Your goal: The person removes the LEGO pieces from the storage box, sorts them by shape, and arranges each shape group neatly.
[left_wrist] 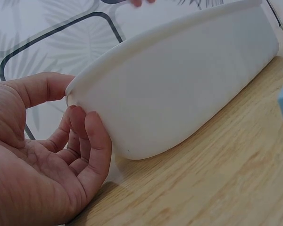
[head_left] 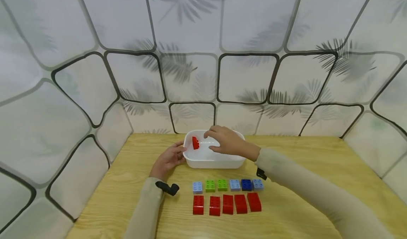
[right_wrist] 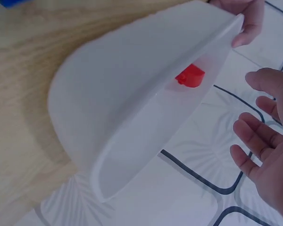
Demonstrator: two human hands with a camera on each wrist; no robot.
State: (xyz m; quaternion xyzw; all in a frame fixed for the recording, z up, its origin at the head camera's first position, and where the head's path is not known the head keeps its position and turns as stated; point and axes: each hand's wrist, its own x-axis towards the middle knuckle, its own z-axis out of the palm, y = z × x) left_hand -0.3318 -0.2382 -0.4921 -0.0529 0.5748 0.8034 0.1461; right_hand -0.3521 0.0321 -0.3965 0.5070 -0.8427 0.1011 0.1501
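Observation:
A white plastic tub (head_left: 216,163) stands on the table near the back wall. At its left end my left hand (head_left: 170,158) pinches the rim; in the left wrist view the thumb is at the rim and the curled fingers (left_wrist: 98,146) are against the outer wall. Over the tub's opening hovers my right hand (head_left: 226,140), fingers apart and loosely bent, holding nothing. Inside the tub one red toy brick (head_left: 195,143) is near the left end, and it shows in the right wrist view as a red piece (right_wrist: 191,76).
In front of the tub runs a row of small bricks: light blue (head_left: 197,187), lime green (head_left: 210,186) and dark blue (head_left: 246,185). Nearer lies a row of several red curved bricks (head_left: 227,204). A patterned cloth wall (head_left: 194,78) rises behind the wooden table (head_left: 295,168).

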